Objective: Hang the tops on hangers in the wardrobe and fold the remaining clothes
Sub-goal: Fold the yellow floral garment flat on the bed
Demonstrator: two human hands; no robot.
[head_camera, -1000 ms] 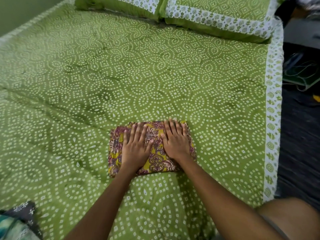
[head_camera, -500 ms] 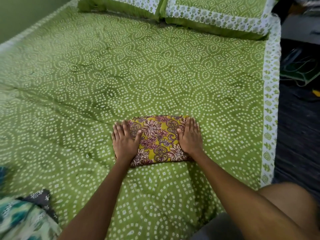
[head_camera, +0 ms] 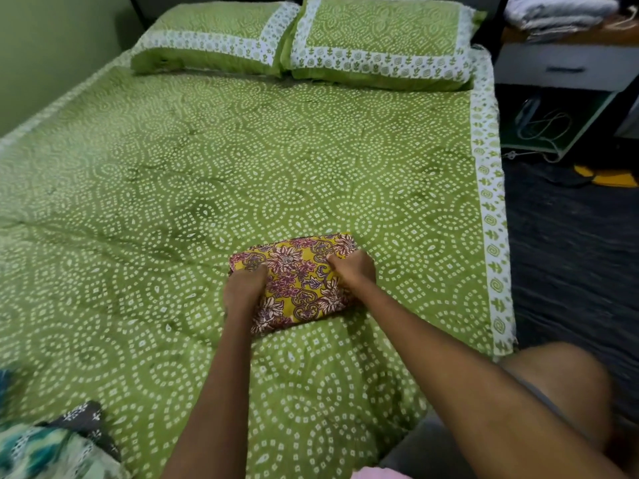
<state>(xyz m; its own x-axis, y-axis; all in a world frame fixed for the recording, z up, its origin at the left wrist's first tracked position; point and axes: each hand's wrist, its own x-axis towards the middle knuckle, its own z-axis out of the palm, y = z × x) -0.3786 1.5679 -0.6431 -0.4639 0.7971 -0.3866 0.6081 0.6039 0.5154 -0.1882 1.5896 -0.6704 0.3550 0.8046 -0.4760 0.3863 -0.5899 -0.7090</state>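
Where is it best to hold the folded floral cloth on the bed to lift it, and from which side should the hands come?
Probably by its two short ends, one hand from each side, as the left hand and right hand grip it now. The folded floral cloth is a flat, layered rectangle; supporting both ends should keep the folds from slipping open.

The green-sheeted bed (head_camera: 242, 150) carries two pillows (head_camera: 380, 39), a folded floral garment (head_camera: 304, 278) and crumpled clothes (head_camera: 52, 447).

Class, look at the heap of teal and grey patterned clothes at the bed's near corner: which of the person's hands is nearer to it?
Left. The left hand grips the folded yellow floral cloth on the side facing the clothes heap; the right hand grips the cloth's opposite side, farther away.
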